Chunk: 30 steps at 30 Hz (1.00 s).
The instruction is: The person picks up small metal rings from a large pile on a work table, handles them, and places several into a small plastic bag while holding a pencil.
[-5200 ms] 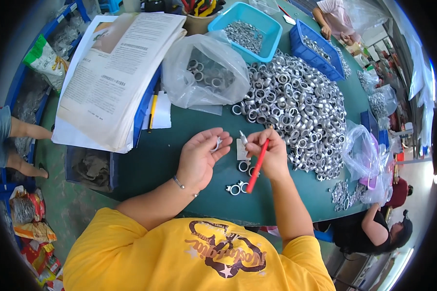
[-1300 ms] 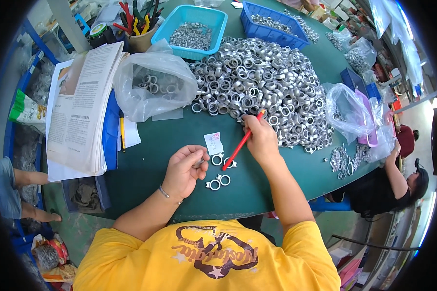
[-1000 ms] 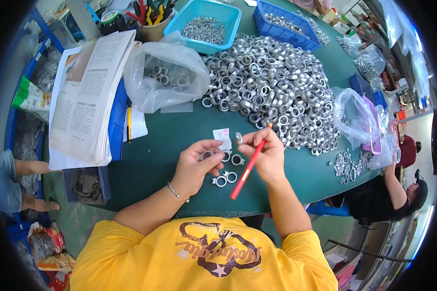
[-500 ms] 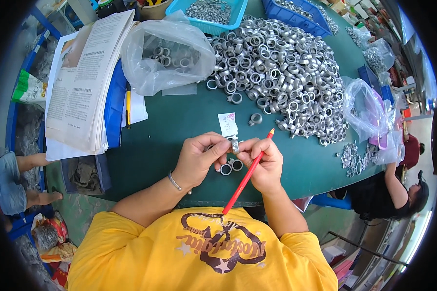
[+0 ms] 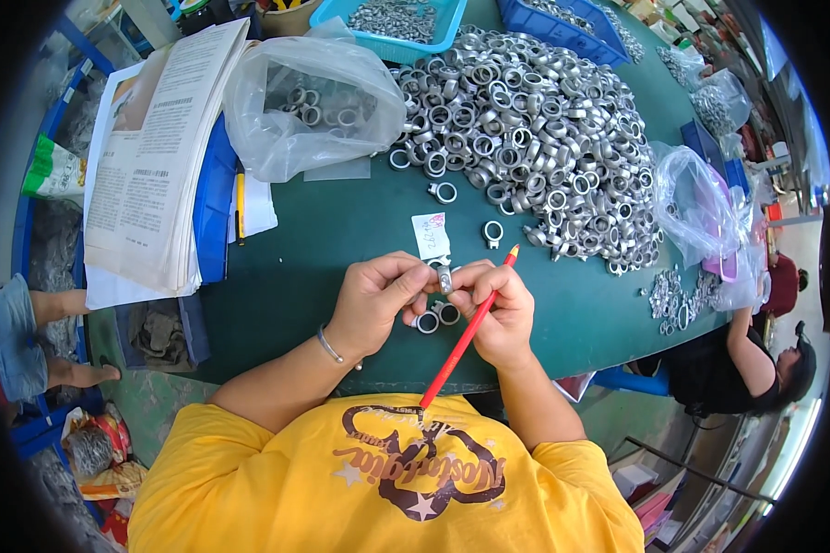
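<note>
Between my two hands, over the near part of the green table (image 5: 341,217), I hold a small grey metal ring (image 5: 444,278). My left hand (image 5: 378,297) pinches it from one side, with a metal bangle on that wrist. The fingertips of my right hand (image 5: 500,318) grip its other side, and a red pencil (image 5: 470,332) also lies in that hand, slanting down toward my shirt. Just beyond the fingers lies a small white paper tag (image 5: 431,236) with handwriting. Below the fingertips rest two more metal rings (image 5: 426,322). Two single rings (image 5: 493,234) lie farther out.
A large heap of metal rings (image 5: 544,129) covers the far middle. Left of it are a clear plastic bag (image 5: 249,129) of rings, newspapers (image 5: 148,194) and a yellow pencil (image 5: 241,207). Turquoise (image 5: 450,32) and blue baskets (image 5: 609,44) stand behind. Another person (image 5: 747,369) sits at right.
The two single rings beyond my hands have shifted or turned slightly on the table. My hands keep nearly the same place, and the held ring has turned a little between the fingers.
</note>
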Each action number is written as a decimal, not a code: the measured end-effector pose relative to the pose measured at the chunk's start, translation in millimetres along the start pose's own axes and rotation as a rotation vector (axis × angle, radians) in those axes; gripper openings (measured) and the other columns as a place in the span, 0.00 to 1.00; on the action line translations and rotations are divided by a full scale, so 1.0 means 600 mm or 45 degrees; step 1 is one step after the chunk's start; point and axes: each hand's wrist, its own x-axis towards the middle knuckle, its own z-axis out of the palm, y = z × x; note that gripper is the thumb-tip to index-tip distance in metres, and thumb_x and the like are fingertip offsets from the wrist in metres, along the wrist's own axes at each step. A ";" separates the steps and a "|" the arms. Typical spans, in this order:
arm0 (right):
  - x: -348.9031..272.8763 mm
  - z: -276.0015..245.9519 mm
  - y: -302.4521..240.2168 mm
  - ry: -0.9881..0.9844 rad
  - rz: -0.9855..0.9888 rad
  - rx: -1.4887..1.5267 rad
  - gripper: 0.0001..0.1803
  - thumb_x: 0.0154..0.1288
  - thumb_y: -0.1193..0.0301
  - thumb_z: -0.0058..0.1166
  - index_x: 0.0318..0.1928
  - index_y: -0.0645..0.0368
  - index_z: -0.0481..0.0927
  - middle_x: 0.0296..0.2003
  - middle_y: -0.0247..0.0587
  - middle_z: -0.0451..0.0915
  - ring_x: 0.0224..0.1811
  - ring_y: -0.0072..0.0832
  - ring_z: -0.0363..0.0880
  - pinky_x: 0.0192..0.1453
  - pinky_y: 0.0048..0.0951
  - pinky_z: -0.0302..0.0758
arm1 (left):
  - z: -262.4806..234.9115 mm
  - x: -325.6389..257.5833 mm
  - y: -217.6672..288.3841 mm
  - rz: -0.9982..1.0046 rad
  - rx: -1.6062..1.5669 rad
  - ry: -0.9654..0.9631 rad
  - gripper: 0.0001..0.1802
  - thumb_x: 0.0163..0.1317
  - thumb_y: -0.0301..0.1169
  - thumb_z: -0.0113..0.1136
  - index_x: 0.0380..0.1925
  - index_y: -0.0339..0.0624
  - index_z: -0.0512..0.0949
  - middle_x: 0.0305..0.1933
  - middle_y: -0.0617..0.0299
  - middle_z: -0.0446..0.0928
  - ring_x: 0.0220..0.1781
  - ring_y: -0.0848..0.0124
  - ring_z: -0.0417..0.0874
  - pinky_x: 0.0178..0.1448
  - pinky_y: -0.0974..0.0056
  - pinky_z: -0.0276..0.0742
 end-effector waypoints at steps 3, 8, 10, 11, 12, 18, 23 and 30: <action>0.000 -0.002 0.000 -0.005 -0.008 -0.028 0.13 0.54 0.88 0.51 0.27 0.58 0.64 0.35 0.43 0.76 0.35 0.23 0.72 0.38 0.20 0.70 | -0.001 0.000 -0.001 -0.021 0.017 -0.001 0.11 0.63 0.29 0.52 0.29 0.31 0.77 0.28 0.62 0.74 0.22 0.80 0.72 0.22 0.77 0.67; -0.001 -0.003 0.004 0.022 0.110 0.135 0.13 0.54 0.87 0.51 0.27 0.57 0.63 0.35 0.42 0.76 0.35 0.21 0.72 0.39 0.19 0.70 | 0.000 -0.001 0.001 -0.038 0.023 0.000 0.10 0.63 0.28 0.51 0.28 0.32 0.76 0.30 0.60 0.73 0.22 0.77 0.72 0.22 0.77 0.65; -0.002 -0.002 0.005 0.046 0.195 0.256 0.13 0.55 0.87 0.51 0.27 0.57 0.63 0.35 0.41 0.76 0.36 0.21 0.72 0.39 0.19 0.70 | 0.000 -0.001 0.000 -0.044 0.005 -0.006 0.09 0.62 0.28 0.52 0.28 0.32 0.77 0.30 0.60 0.73 0.22 0.77 0.72 0.22 0.77 0.65; -0.002 -0.002 0.006 0.050 0.216 0.291 0.13 0.55 0.87 0.51 0.28 0.56 0.63 0.35 0.41 0.76 0.36 0.21 0.72 0.39 0.19 0.70 | 0.000 -0.001 0.000 -0.050 0.000 -0.009 0.09 0.62 0.27 0.52 0.28 0.32 0.77 0.30 0.60 0.74 0.22 0.77 0.72 0.22 0.77 0.65; -0.002 -0.002 0.006 0.054 0.238 0.326 0.13 0.55 0.87 0.50 0.28 0.56 0.63 0.35 0.41 0.76 0.36 0.21 0.72 0.39 0.19 0.70 | -0.001 -0.001 -0.001 -0.057 -0.006 -0.011 0.09 0.62 0.27 0.52 0.28 0.32 0.77 0.30 0.60 0.74 0.22 0.77 0.72 0.22 0.77 0.65; 0.009 -0.008 0.002 -0.049 -0.273 -0.422 0.14 0.49 0.88 0.54 0.25 0.57 0.66 0.32 0.41 0.78 0.33 0.29 0.73 0.36 0.24 0.70 | -0.001 -0.001 0.001 -0.002 0.113 -0.029 0.08 0.62 0.27 0.53 0.29 0.32 0.77 0.31 0.60 0.73 0.22 0.78 0.71 0.22 0.77 0.65; 0.016 -0.004 -0.011 -0.023 -0.481 -0.694 0.14 0.42 0.88 0.56 0.23 0.57 0.67 0.29 0.40 0.79 0.31 0.34 0.73 0.35 0.28 0.70 | 0.000 0.000 0.001 -0.043 0.046 -0.008 0.08 0.62 0.27 0.52 0.30 0.32 0.76 0.31 0.60 0.72 0.22 0.78 0.71 0.22 0.77 0.64; 0.019 -0.007 -0.013 -0.082 -0.625 -0.847 0.15 0.37 0.89 0.55 0.23 0.57 0.69 0.30 0.39 0.79 0.30 0.34 0.73 0.34 0.29 0.70 | 0.005 -0.002 0.004 -0.043 0.010 -0.019 0.05 0.59 0.24 0.55 0.32 0.32 0.77 0.30 0.64 0.74 0.22 0.81 0.71 0.24 0.79 0.66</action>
